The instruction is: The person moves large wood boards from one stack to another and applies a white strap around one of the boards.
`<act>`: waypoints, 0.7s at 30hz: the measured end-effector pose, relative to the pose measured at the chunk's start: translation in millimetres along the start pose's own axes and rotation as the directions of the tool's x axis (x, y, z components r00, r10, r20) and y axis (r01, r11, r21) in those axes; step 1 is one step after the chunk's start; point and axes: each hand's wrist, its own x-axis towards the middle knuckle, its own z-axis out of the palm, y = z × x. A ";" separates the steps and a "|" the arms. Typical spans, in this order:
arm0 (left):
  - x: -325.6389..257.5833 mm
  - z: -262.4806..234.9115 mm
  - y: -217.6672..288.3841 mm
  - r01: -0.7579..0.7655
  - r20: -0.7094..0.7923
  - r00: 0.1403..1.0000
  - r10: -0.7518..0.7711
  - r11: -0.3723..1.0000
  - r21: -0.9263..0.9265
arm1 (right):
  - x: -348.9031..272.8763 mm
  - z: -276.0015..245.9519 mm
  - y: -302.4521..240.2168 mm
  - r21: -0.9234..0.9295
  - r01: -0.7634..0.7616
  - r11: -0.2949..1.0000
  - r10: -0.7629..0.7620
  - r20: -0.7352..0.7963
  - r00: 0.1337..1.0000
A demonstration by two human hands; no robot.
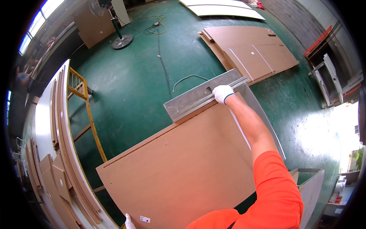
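A large brown board (183, 164) lies in front of me, with a label near its lower left corner. My right hand (223, 94), in a white glove with a blue cuff, reaches to the far edge. Its fingers close round thin metal strips (196, 103) that run along a grey metal tray (190, 97). The tray sits at the board's far edge. At the board's near left corner, my gloved left hand (129, 222) grips the edge; only its thumb side shows, and the other fingers are hidden.
On the left, a white-topped table (42, 103) carries several brown strips and panels beside a yellow metal frame (90, 114). Brown panels (251, 45) are stacked on the green floor ahead. A fan stand (122, 41) and a cable (157, 24) stand farther back. A grey frame (314, 187) is at right.
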 end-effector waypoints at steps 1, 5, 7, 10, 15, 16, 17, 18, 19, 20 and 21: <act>3.7 -0.7 -2.6 -0.030 -0.004 1.000 0.030 0.999 0.027 | 2.4 3.3 2.3 0.026 -0.026 0.999 0.026 0.031 0.999; 10.4 -1.8 -9.3 -0.046 0.017 0.999 0.046 0.999 0.011 | 15.1 2.3 7.7 0.099 -0.072 0.992 0.049 0.220 0.974; 8.8 0.5 -11.5 -0.058 -0.005 0.998 0.058 0.998 -0.003 | 22.6 -9.6 6.5 0.080 -0.058 0.995 0.023 0.385 0.923; -9.8 20.2 10.2 -0.021 -0.038 0.999 0.021 1.000 0.006 | 31.2 -0.6 20.9 0.271 -0.276 0.922 0.108 0.505 0.857; -26.3 36.5 27.4 -0.039 -0.073 0.997 0.040 0.999 0.019 | 26.5 -0.5 27.1 0.370 -0.409 0.834 0.153 0.558 0.816; -32.6 38.7 28.0 -0.037 -0.092 0.995 0.037 0.999 0.010 | 16.4 -8.0 22.6 0.382 -0.339 0.860 0.106 0.516 0.850; -32.6 34.9 22.5 -0.031 -0.090 0.995 0.031 1.000 -0.002 | 4.5 -17.4 17.9 0.392 -0.266 0.880 0.055 0.473 0.879; -28.9 28.6 15.5 -0.026 -0.089 0.996 0.025 1.000 -0.013 | -3.0 -19.6 13.7 0.400 -0.193 0.896 0.003 0.429 0.904; -23.0 27.8 14.1 -0.025 -0.073 0.997 0.023 1.000 -0.018 | -12.2 -15.4 17.3 0.376 -0.132 0.917 0.015 0.298 0.954; -17.6 24.4 10.4 -0.041 -0.073 0.997 0.040 0.999 -0.007 | -18.5 -8.5 19.0 0.346 -0.068 0.936 0.012 0.161 0.987; -12.9 21.0 5.9 -0.057 -0.073 0.996 0.057 0.998 0.002 | -23.7 -1.4 20.4 0.305 -0.008 0.952 0.002 0.020 1.000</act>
